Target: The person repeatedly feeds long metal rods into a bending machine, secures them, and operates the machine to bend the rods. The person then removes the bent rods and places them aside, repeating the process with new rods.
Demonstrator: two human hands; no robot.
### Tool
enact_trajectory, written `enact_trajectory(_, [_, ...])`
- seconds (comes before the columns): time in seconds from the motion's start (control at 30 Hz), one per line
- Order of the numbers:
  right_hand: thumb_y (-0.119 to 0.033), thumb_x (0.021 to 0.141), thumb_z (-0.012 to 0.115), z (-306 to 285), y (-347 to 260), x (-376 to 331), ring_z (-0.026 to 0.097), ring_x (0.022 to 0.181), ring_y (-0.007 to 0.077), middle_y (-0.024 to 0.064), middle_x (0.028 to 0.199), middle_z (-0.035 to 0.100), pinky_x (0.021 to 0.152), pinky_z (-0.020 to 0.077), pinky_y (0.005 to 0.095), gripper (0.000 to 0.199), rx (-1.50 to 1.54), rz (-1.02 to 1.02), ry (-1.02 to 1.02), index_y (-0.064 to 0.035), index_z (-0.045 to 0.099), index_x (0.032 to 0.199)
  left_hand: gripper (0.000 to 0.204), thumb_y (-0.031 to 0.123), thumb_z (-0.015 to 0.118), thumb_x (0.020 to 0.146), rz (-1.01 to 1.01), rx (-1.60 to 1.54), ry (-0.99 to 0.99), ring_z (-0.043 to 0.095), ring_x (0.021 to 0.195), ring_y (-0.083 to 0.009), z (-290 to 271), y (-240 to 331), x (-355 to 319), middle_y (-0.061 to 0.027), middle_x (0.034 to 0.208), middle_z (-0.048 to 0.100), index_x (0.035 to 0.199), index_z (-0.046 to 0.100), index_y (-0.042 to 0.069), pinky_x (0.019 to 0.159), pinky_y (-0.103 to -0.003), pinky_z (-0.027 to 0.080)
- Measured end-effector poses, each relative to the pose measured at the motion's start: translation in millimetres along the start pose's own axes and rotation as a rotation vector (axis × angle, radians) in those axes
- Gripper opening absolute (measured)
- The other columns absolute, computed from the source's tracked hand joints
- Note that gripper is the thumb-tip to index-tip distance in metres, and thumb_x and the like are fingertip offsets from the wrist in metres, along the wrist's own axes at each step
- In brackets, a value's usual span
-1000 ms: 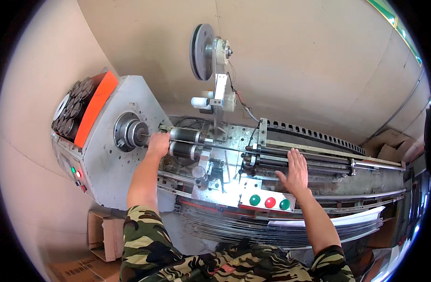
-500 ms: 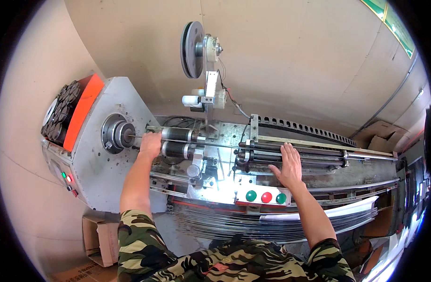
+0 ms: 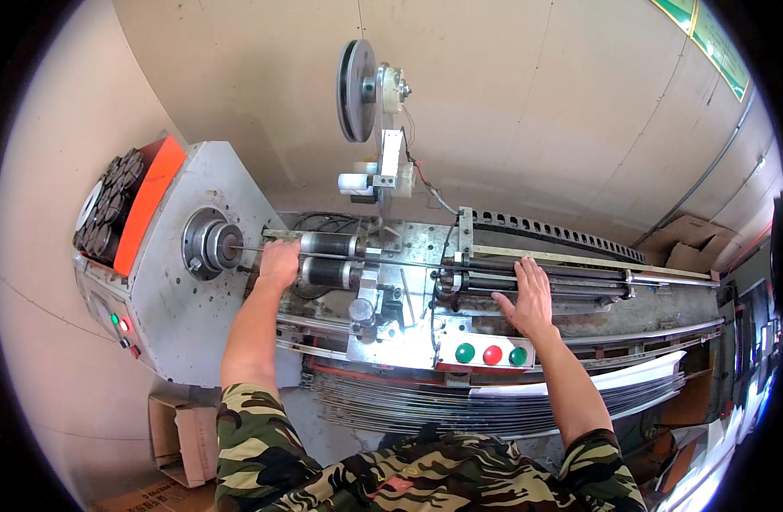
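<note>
A thin metal rod point(image 3: 250, 249) runs from the round chuck point(image 3: 228, 247) on the grey machine's face toward the right. My left hand point(image 3: 280, 264) is closed around it just right of the chuck, beside two dark rollers point(image 3: 327, 273) on the carriage point(image 3: 391, 328). To the right, my right hand point(image 3: 528, 299) lies with fingers stretched out across long dark tubes point(image 3: 571, 277). Below that hand, a panel point(image 3: 478, 352) carries green and red round buttons. A grey reel point(image 3: 357, 91) stands on an upright arm above the carriage.
Many thin rods point(image 3: 408, 403) lie in a bundle along the near side, with a white sheet point(image 3: 579, 380) over part of them. Cardboard boxes stand at lower left point(image 3: 187, 439) and far right point(image 3: 694, 243). A perforated black cable chain point(image 3: 553, 232) runs along the back.
The carriage, with its reel, rollers and buttons, has shifted slightly right, away from the chuck. My left hand has moved a little right too; my right hand stays spread on the tubes.
</note>
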State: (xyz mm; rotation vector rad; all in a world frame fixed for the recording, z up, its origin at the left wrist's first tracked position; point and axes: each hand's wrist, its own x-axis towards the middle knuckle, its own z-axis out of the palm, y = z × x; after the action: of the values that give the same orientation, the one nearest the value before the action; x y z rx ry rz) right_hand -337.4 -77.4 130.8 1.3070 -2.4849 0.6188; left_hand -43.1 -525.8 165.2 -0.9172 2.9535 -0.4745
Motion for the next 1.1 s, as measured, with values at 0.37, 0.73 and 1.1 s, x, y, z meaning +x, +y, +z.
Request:
enact_trajectory(0.37, [-0.05,0.087,0.068,9,-23,9,0.033,0.144,0.0356,0.0226,0.152,0.041,0.12,0.0236,0.0469,0.077,-0.044,0.054,-0.075,0.0033,0.049,0.14,0.024,0.006,0.058,0.083,0.012,-0.089,0.076,0.062,0.102,-0.0303,8,1,-2,-0.0111,0.098,0.071,0.106,0.065,0.008,0.087,-0.047,0.045])
enact_trajectory(0.73, [-0.045,0.086,0.07,25,-67,26,0.041,0.138,0.0397,0.0258,0.146,0.046,0.117,0.029,0.0483,0.069,0.011,0.059,-0.023,0.0043,0.056,0.132,0.035,0.005,0.055,0.084,0.062,-0.116,0.131,0.06,0.102,-0.0313,18,-2,-1,-0.0105,0.1,0.069,0.117,0.064,0.008,0.089,-0.046,0.044])
enact_trajectory(1.1, [-0.056,0.09,0.061,32,-88,36,0.036,0.141,0.0392,0.0259,0.15,0.041,0.119,0.0257,0.0468,0.077,-0.021,0.132,-0.058,0.0034,0.05,0.138,0.043,0.002,0.057,0.08,0.13,-0.221,0.23,0.061,0.095,-0.0324,39,-15,2,-0.0119,0.095,0.069,0.122,0.065,0.008,0.087,-0.047,0.046])
